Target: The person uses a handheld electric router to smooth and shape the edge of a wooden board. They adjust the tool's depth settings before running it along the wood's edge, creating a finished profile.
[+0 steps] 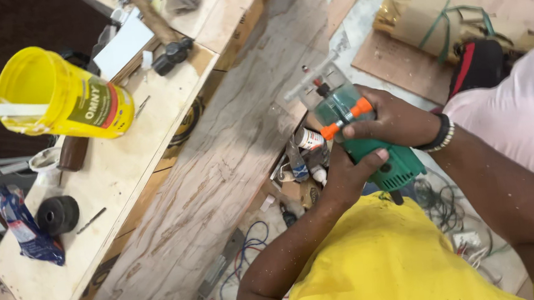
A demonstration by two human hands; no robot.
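Observation:
A green hand-held trimmer router (365, 135) with a clear base and orange knobs is held at the middle right. My left hand (346, 179) wraps the green motor body from below. My right hand (389, 121), with a beaded bracelet at the wrist, grips the upper part of the tool next to the orange knob. The clear base points toward a long laminate-faced board (218, 165) that runs diagonally across the view.
A plywood bench top (109, 197) on the left carries a yellow bucket (63, 97), a hammer (171, 51), a black roll (58, 215) and a blue packet (28, 232). Small tubes, tools and wires lie on the floor under the router. A person in pink sits at the right (512, 116).

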